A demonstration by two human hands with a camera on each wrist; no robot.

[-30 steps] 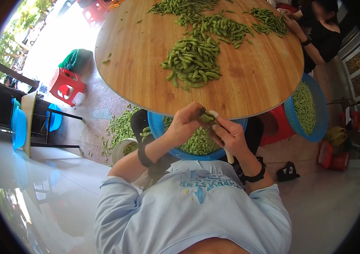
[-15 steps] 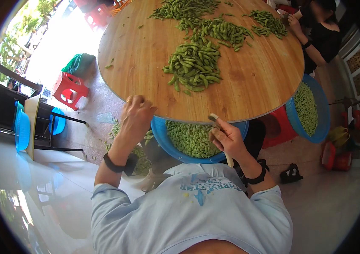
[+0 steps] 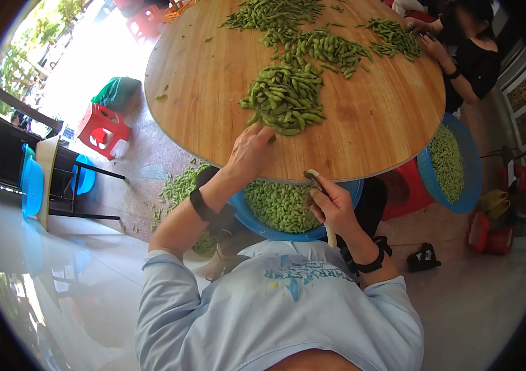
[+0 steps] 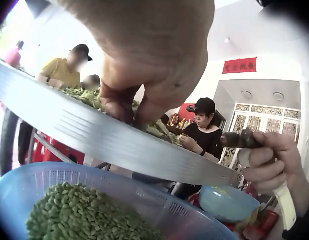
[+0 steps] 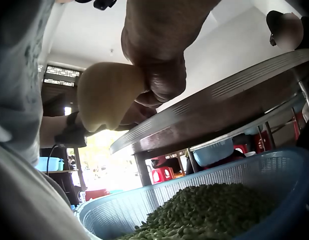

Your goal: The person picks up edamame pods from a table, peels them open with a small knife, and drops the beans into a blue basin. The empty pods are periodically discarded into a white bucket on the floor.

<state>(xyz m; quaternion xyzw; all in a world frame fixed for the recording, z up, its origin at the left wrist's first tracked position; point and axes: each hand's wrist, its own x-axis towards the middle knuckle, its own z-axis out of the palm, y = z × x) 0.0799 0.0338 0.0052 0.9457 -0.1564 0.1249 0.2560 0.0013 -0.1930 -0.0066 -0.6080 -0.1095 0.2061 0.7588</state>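
Note:
My left hand reaches over the round table's near edge, fingers bent downward at the near side of a heap of green soybean pods. In the left wrist view its fingertips meet the tabletop by the pods; I cannot tell whether they pinch one. Above a blue basket of shelled green beans, my right hand grips a tool with a cream handle, which sticks out below the fist. A dark stubby piece juts from the top of that hand. The handle end looms large in the right wrist view.
More pods lie farther back on the wooden table. A second blue basket of beans stands at the right, near a seated person in black. Pods are strewn on the floor at left, and a red stool stands beyond.
Both hands were together over the basket, with a pod between them. My left hand then parted leftward and has come forward to the heap. My right hand still grips the cream-handled tool.

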